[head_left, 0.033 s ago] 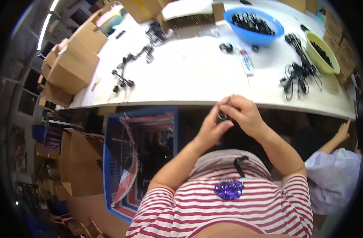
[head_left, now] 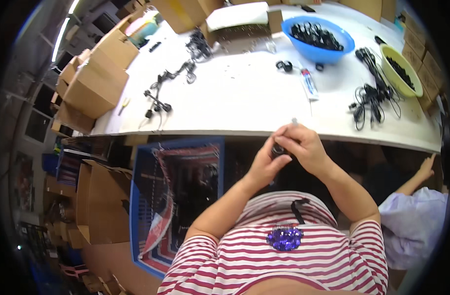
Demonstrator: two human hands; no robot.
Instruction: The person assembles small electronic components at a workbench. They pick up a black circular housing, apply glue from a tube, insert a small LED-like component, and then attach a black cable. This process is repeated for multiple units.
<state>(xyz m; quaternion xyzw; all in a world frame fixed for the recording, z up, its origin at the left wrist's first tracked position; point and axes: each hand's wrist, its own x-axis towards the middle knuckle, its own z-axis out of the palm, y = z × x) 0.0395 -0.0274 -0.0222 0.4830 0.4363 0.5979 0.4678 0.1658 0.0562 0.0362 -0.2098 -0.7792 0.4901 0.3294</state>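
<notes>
Both my hands meet just in front of the table's near edge. My left hand (head_left: 264, 162) is closed around a small black round part (head_left: 278, 149), its thumb lying along the near side. From the right, the bent fingers of my right hand (head_left: 307, 147) press on the same part, covering most of it, so its exact kind is unclear. A small pale, translucent tip (head_left: 294, 121) sticks up beyond my right fingers; what it belongs to is hidden. On the white table (head_left: 230, 103) beyond lie a white-and-blue tube (head_left: 308, 84) and a black ring-like part (head_left: 284, 66).
A blue bowl (head_left: 350, 46) and a yellow bowl (head_left: 416, 91) hold black parts. Black cables (head_left: 370, 98) lie at right, more cable pieces (head_left: 158, 101) at left. Beneath the table edge stands a blue crate (head_left: 135, 211). Cardboard boxes (head_left: 94, 88) flank the left; another person's hand (head_left: 424, 169) is at right.
The view has shifted slightly, so the table sits a little lower. The pale tip now shows above my right fingers. Both hands keep nearly the same grip.
</notes>
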